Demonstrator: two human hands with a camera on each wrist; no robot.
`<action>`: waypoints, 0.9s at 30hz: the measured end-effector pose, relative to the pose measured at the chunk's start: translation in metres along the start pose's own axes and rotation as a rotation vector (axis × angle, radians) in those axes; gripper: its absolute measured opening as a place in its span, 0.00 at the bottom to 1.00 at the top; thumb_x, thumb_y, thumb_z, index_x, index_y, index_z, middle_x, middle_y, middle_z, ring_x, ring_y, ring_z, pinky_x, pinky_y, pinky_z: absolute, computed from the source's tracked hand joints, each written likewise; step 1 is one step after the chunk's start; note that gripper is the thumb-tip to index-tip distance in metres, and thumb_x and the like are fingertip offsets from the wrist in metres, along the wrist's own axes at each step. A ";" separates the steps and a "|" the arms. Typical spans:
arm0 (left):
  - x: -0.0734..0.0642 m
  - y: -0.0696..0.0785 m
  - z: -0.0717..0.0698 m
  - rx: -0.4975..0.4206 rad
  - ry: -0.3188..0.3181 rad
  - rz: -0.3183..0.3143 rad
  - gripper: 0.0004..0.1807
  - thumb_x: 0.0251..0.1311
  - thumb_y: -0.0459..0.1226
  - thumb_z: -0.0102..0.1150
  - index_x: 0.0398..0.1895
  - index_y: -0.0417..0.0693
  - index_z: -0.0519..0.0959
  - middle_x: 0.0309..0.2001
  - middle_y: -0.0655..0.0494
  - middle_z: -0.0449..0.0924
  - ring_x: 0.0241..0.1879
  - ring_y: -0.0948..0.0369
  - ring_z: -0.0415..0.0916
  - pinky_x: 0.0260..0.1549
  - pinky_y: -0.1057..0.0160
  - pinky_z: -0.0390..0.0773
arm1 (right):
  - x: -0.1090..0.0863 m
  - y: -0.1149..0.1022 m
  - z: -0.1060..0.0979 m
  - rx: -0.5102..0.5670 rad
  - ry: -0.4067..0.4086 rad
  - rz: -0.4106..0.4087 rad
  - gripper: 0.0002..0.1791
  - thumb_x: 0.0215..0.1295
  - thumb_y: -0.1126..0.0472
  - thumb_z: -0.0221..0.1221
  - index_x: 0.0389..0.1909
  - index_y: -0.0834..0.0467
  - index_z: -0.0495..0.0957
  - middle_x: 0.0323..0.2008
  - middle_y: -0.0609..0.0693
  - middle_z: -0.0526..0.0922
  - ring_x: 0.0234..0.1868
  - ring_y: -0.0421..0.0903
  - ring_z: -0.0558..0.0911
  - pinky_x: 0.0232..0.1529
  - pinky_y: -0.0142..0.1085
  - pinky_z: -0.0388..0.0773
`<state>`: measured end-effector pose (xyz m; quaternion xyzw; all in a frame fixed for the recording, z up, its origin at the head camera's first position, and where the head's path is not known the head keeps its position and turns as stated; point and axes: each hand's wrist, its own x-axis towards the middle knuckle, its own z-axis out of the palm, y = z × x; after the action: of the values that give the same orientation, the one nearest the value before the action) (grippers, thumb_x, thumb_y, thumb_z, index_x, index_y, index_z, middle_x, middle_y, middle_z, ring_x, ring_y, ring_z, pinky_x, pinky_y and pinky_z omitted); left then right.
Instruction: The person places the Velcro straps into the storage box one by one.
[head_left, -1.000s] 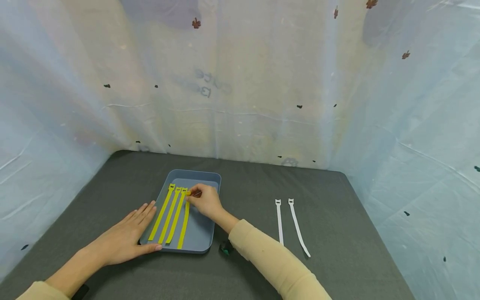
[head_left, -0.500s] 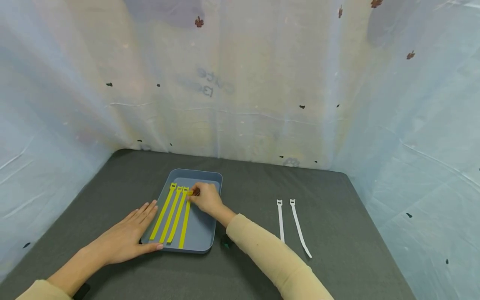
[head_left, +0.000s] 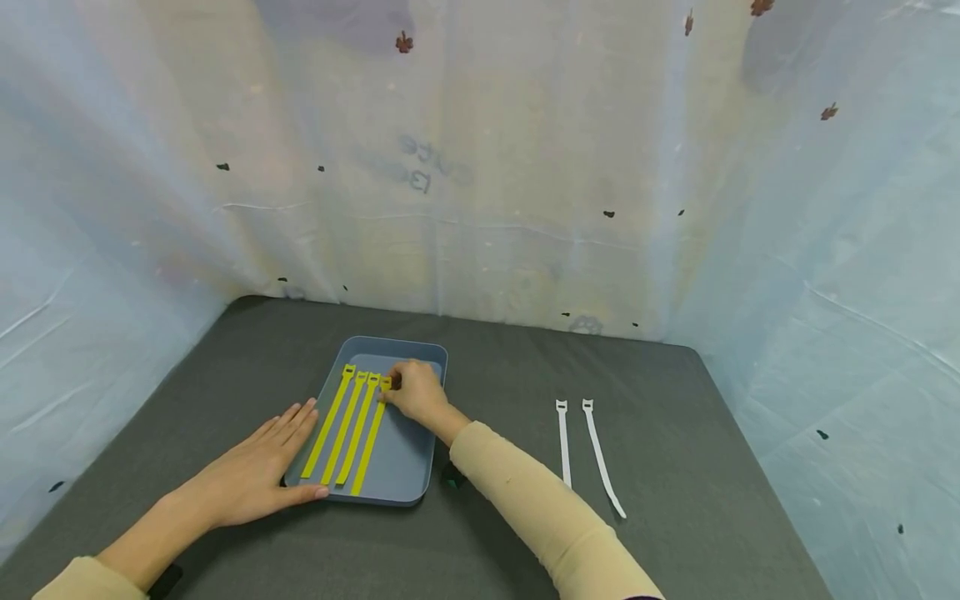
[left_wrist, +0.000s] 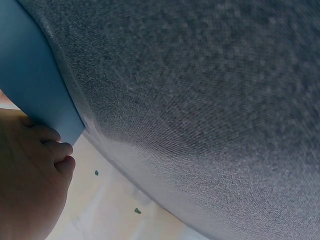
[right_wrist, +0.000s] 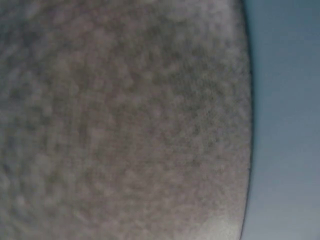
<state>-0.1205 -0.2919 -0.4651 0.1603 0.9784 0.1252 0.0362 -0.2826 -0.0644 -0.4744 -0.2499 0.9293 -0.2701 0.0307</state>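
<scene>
A blue-grey tray (head_left: 403, 458) lies on the dark cloth, holding several yellow cable straps (head_left: 327, 427) side by side, slotted heads at the far end. My right hand (head_left: 422, 395) pinches the rightmost yellow cable strap (head_left: 367, 454) just below its head, thumb and fingertips covering part of it. The strap's tail lies along the tray floor, close beside its neighbour. My left hand (head_left: 258, 477) rests with straight fingers along the tray's left rim, thumb at the near corner. In the left wrist view its curved fingertips (left_wrist: 62, 155) touch the tray wall (left_wrist: 35, 65).
Two white cable straps, one straight (head_left: 564, 446) and one curved (head_left: 601, 457), lie on the dark cloth (head_left: 697, 500) right of the tray. In the right wrist view only cloth and the tray's side (right_wrist: 287, 125) appear. A pale plastic sheet (head_left: 510, 167) hangs behind the table.
The right hand has shifted the rightmost yellow strap, so its head now sits level by the others and its tail has swung left, nearly parallel to them. The left hand stays at the tray.
</scene>
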 end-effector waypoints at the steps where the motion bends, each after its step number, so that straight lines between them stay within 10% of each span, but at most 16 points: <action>1: 0.000 0.000 0.000 0.001 0.001 0.001 0.64 0.60 0.76 0.52 0.83 0.36 0.52 0.83 0.39 0.46 0.81 0.40 0.47 0.73 0.35 0.57 | 0.000 0.000 0.000 -0.002 0.001 0.004 0.16 0.63 0.51 0.74 0.46 0.55 0.88 0.40 0.46 0.84 0.38 0.39 0.78 0.37 0.29 0.77; 27: 0.001 0.000 0.001 -0.005 0.001 0.002 0.64 0.61 0.75 0.53 0.83 0.36 0.51 0.83 0.39 0.46 0.80 0.39 0.48 0.73 0.35 0.57 | -0.004 -0.002 -0.002 0.108 0.030 0.033 0.22 0.71 0.51 0.68 0.61 0.56 0.83 0.55 0.51 0.82 0.54 0.47 0.83 0.49 0.35 0.83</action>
<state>-0.1208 -0.2911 -0.4656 0.1609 0.9780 0.1279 0.0359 -0.2788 -0.0629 -0.4724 -0.2286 0.9177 -0.3231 0.0345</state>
